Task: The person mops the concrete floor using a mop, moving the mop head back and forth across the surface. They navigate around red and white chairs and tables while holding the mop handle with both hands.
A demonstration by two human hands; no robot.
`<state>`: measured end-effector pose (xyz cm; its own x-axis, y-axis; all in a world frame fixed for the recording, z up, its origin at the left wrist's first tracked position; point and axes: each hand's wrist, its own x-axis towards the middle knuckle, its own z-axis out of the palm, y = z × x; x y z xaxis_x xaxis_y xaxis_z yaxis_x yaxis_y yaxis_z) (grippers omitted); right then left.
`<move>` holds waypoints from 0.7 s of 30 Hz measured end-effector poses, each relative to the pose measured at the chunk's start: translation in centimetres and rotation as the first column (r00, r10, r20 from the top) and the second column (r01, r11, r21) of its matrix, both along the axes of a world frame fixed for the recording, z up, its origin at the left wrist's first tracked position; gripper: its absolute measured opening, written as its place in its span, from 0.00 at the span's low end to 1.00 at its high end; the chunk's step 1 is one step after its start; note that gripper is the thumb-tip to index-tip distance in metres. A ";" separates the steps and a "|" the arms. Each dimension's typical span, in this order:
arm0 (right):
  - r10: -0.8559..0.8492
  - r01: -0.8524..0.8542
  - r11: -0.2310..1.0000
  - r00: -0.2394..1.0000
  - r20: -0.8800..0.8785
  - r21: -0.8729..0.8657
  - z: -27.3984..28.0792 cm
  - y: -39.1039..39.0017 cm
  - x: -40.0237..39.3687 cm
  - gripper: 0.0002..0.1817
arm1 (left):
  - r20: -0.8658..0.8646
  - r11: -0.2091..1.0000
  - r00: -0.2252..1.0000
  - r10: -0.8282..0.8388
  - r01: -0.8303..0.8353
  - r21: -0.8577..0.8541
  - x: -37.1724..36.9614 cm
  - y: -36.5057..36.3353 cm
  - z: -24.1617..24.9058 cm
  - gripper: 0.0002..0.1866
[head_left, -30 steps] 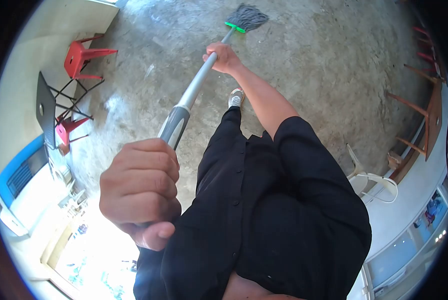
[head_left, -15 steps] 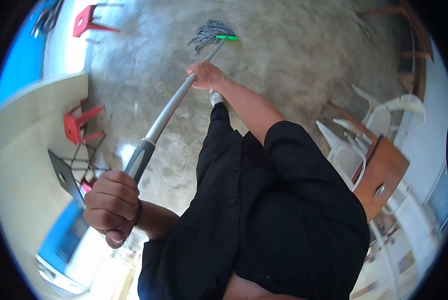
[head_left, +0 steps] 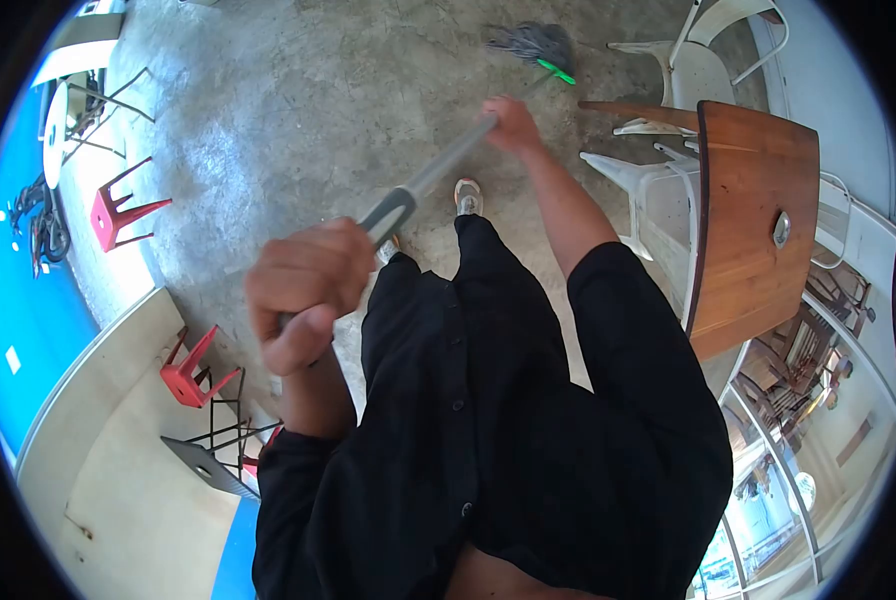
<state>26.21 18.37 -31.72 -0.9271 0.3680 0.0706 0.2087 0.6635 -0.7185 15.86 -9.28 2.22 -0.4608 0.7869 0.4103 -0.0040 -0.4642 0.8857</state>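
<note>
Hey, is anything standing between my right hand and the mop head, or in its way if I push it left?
Nothing visible. Your right hand grips the pole, which runs on to the mop head. Leftward lies concrete floor, with a red stool only well beyond; a white chair stands to the right.

No text, label, brand, number or sign can be read. The small white patch (head_left: pixel 13 361) on the blue wall (head_left: pixel 43 320) shows no legible characters; any marking on the blurred handle (head_left: pixel 448 161) or the shoes (head_left: pixel 469 196) cannot be made out.
</note>
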 end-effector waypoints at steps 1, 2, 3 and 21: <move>-0.043 0.043 0.999 0.999 0.012 -0.001 0.0 0.4 1.2 0.11 | 0.003 0.999 1.000 -0.031 0.031 -0.024 0.5 0.5 -0.3 0.19; -0.082 0.082 0.997 0.996 0.025 -0.001 -0.1 0.5 2.1 0.11 | -0.002 0.998 0.999 -0.054 0.053 -0.032 1.1 0.7 -0.4 0.18; -0.086 0.086 0.996 0.996 0.018 -0.003 0.0 0.3 2.5 0.12 | -0.007 0.996 0.997 -0.076 0.075 -0.040 1.4 0.6 -0.4 0.18; 0.528 -0.528 0.849 0.848 -0.041 0.028 1.6 -42.2 -17.7 0.13 | -0.169 0.781 0.774 0.611 -0.624 -0.036 1.0 -38.7 5.2 0.19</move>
<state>8.54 -23.79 -30.12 -0.9769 -0.1775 0.1193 -0.2090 0.6753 -0.7073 16.86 -47.98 7.39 -0.8025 0.3877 0.4535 0.3836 -0.2470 0.8899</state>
